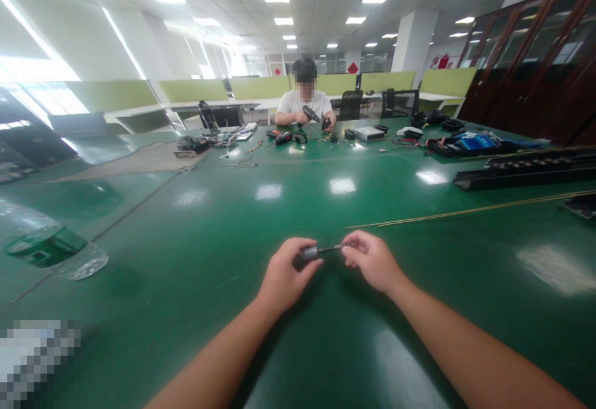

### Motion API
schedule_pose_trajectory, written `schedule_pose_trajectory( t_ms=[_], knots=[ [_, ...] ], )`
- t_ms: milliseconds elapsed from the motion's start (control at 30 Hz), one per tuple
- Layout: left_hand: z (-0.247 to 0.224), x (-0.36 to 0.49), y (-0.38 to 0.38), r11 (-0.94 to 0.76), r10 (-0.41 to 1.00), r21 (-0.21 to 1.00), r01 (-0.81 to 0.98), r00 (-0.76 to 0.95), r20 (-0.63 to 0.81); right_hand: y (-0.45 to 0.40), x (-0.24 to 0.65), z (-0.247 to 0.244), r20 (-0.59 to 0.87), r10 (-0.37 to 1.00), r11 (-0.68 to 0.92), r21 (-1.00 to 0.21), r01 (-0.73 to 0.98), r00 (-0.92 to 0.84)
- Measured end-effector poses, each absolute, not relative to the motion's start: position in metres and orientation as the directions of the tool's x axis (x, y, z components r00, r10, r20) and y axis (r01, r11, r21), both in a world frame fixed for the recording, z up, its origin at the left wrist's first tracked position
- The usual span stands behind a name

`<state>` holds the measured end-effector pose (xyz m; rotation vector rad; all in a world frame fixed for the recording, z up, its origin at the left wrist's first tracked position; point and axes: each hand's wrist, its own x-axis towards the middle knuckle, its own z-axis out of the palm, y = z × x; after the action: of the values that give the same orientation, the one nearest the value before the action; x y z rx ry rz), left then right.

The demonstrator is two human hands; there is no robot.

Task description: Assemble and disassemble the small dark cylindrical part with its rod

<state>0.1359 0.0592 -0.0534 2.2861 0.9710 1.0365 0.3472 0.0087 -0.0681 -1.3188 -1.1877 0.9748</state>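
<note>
Between my hands, above the green table [223, 210], is a small dark grey cylinder with a thin dark shaft [313, 252]; its exact kind is too small to tell. My left hand [283, 275] has thumb and fingers closed around the cylinder's thick end. At the other end, my right hand [372, 261] pinches the tip of the shaft between thumb and fingers, which hide that tip. The piece lies roughly level, pointing left to right.
Thin brass-coloured rods [447, 215] and black rails [526, 173] lie to the right. A clear bottle [46, 244] is at the left. Across the table a person [305, 102] holds a power drill [310, 113]. Several tools and parts line the far edge.
</note>
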Motion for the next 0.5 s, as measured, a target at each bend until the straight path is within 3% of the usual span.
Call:
schedule_pose_trajectory(
  t_ms=[100,167,300,400,500],
  knots=[
    [-0.05,0.134,0.061,-0.592,0.803,0.667,0.452,0.402,0.44,0.01,0.348,-0.07,0.034,0.979,0.029,-0.999,0.033,0.201],
    [-0.049,0.134,0.063,-0.474,0.876,0.774,0.42,0.312,0.368,0.012,0.347,-0.072,-0.014,0.981,-0.013,-1.0,-0.007,0.191],
    [-0.045,0.136,0.067,-0.131,0.977,0.989,0.07,0.18,0.117,0.012,0.342,-0.074,-0.05,0.987,-0.044,-0.998,-0.044,0.153],
    [-0.033,0.129,0.07,0.025,0.982,0.985,-0.171,0.188,0.008,0.011,0.339,-0.072,-0.046,0.99,-0.04,-0.998,-0.05,0.131],
    [-0.012,0.106,0.067,0.038,0.991,0.981,-0.188,0.137,-0.012,0.011,0.338,-0.071,-0.041,0.993,-0.037,-0.999,-0.032,0.113]
  ],
)
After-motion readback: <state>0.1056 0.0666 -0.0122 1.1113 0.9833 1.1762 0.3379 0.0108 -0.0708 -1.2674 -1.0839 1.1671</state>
